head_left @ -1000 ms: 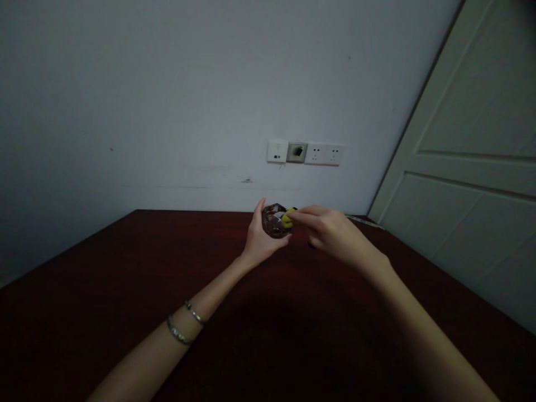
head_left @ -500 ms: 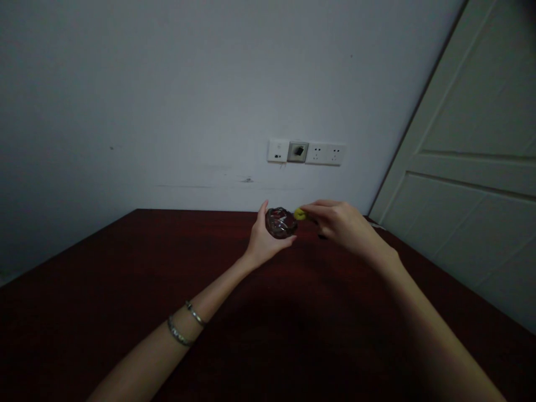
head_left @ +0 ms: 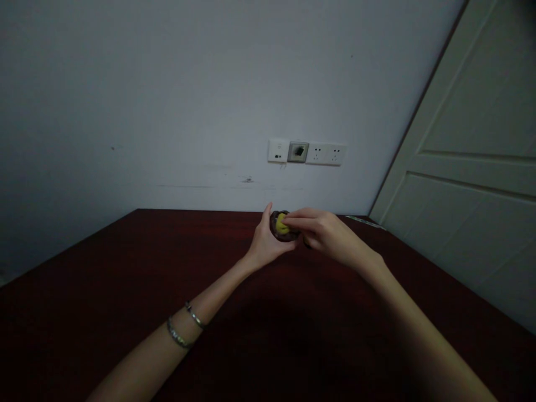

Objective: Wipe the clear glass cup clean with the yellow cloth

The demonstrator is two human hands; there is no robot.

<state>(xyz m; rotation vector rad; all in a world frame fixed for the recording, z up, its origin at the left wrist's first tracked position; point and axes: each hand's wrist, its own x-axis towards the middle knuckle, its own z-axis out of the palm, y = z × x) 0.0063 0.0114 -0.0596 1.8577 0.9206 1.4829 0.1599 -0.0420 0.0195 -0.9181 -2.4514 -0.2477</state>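
Observation:
My left hand (head_left: 265,241) is wrapped round the side of a small dark glass bowl (head_left: 275,231), thumb and fingers on opposite sides of it. The bowl is tipped so that its mouth faces me. In its mouth lies a yellow sponge-like piece (head_left: 282,224). The fingertips of my right hand (head_left: 320,228) press on this piece from the right. My right hand covers the right part of the bowl. A small dark patch shows under the right fingers; I cannot make out what it is.
Both hands are over a dark red table (head_left: 167,268), near its far edge. Behind it is a pale wall with a row of sockets (head_left: 324,154). A white panelled door (head_left: 469,195) stands to the right. A flat, pale patterned strip (head_left: 364,221) lies at the back right edge.
My right hand has moved left, bringing the yellow sponge-like piece from beside the bowl's rim into its mouth. My left hand and the bowl have shifted very slightly right and down.

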